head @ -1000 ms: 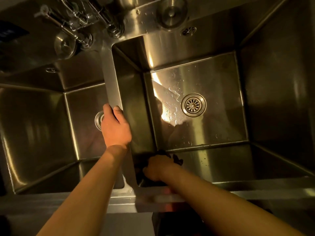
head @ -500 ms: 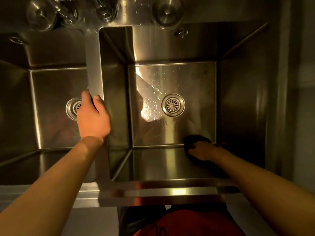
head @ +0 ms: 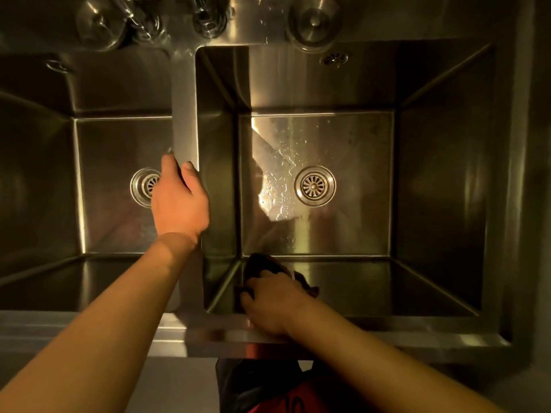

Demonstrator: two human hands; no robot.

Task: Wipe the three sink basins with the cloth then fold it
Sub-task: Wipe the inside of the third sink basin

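- two basins in view, a third not visible; right basin point(head: 447, 174) is the one being worked, left basin point(head: 38, 180) sits beyond the divider point(head: 185, 120).
- right hand point(head: 272, 302): fingers curled down over the dark cloth point(head: 259, 263), pressing it to the near wall of the right basin, close to its near-left corner.
- left hand point(head: 179, 201): rests on the divider, fingers bent over its edge as a brace, holding nothing else.
- step, by judgement: wiping the near wall; folding not yet due.
- next move likely calls for a steady sweep along the wall or floor, cloth kept flat under the palm.
- surface: brushed steel, water beads and a bright wet patch point(head: 277, 180) left of the drain point(head: 315, 185).
- room: dim, warm light; tap fittings point(head: 205, 19) at the far rim.
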